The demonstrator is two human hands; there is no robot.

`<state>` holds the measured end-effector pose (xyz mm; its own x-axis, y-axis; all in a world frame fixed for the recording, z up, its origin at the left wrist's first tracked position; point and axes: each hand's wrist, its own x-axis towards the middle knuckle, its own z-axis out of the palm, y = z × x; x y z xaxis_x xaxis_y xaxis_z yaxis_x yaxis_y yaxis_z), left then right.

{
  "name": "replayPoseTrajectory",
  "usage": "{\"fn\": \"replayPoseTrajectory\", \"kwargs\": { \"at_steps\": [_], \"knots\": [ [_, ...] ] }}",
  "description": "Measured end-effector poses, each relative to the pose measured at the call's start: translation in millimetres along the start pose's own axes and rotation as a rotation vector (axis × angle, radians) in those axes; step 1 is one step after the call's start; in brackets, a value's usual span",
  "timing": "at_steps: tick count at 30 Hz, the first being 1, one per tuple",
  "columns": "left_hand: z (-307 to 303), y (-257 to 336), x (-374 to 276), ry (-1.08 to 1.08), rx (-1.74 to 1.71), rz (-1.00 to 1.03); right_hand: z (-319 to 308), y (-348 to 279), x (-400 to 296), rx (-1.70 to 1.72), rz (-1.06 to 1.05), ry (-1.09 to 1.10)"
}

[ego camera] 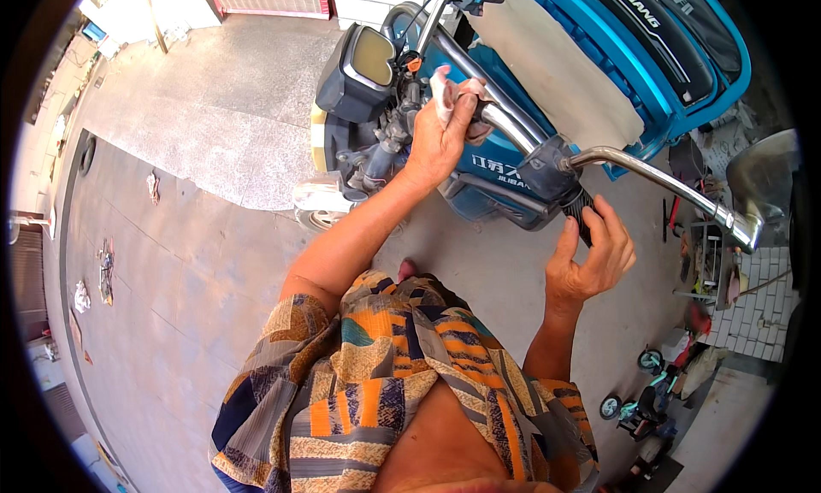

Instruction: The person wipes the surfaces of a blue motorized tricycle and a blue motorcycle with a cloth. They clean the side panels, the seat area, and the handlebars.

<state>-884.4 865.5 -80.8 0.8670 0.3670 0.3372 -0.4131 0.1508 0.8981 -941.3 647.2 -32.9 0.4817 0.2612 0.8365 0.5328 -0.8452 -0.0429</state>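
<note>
My left hand (442, 137) holds a crumpled pale, pinkish cloth (447, 98) against the chrome handlebar (507, 124) of a blue three-wheeled vehicle. Part of the cloth sticks up above the fingers and part hangs below the bar. At the bar's near end, my right hand (590, 256) has its thumb and fingers on either side of a black ribbed handlebar grip (576, 205). A dark control housing (546, 167) joins this grip to the bar. From the housing, a curved chrome mirror stem (654, 166) reaches right to a mirror (763, 182).
A boxy headlight or display unit (356, 73) stands left of the bar. Behind it are a seat under a beige cover (558, 70) and a blue backrest frame (712, 108). A small child's bike (648, 397) stands at right. Scraps (106, 272) lie on the concrete floor (192, 288).
</note>
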Motion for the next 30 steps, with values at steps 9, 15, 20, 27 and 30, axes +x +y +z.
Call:
{"fn": "replayPoseTrajectory", "kwargs": {
  "at_steps": [9, 15, 20, 27, 30],
  "knots": [
    [-72, -90, -31, -0.099, 0.584, 0.333, 12, -5, -1, -0.127, 0.033, 0.101],
    [-93, -57, -27, -0.025, 0.183, 0.115, 18, -8, 3, -0.155, -0.009, 0.156],
    [-140, 13, 36, 0.182, 0.203, 0.255, 21, -13, 6, -0.204, 0.030, 0.193],
    [-186, 8, 85, -0.398, 1.235, 0.405, 26, -15, 7, -0.235, 0.066, 0.230],
    [-172, 16, 77, -0.488, 1.507, 0.461, 25, -13, 6, -0.254, 0.068, 0.224]
  ]
}}
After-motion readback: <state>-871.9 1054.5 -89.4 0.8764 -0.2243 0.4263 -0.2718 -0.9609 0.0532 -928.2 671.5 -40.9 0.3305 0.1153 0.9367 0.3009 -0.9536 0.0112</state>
